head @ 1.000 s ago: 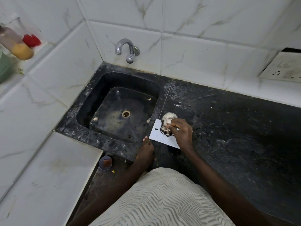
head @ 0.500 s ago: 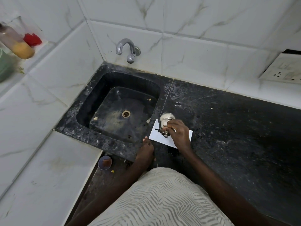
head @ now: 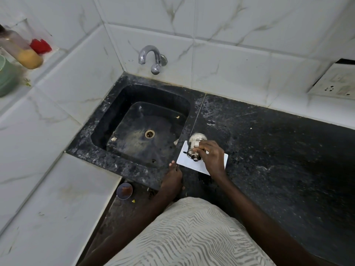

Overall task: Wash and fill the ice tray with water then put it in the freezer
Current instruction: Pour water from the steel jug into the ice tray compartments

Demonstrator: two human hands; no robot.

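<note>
A flat white plastic tray [head: 184,160] lies on the black stone counter [head: 272,150], just right of the sink [head: 107,121]. On it rests a small shiny metal container [head: 194,145] with a knob, tipped on its side. My right hand [head: 213,158] grips this container from the right and hides part of the tray. My left hand [head: 172,179] lies flat on the counter's front edge, near the tray's left corner, holding nothing. The sink is dark, with a few scraps near its drain. The chrome tap [head: 151,58] on the wall above shows no running water.
A small round cup [head: 124,191] with brown contents sits on the floor below the counter edge. On a tiled ledge at the far left stand a bottle with yellow contents [head: 25,52] and a green container [head: 5,77]. A wall socket [head: 336,83] is at the right.
My right hand has shifted a little on the metal container, and more of the tray's right end shows. My left hand has not moved.
</note>
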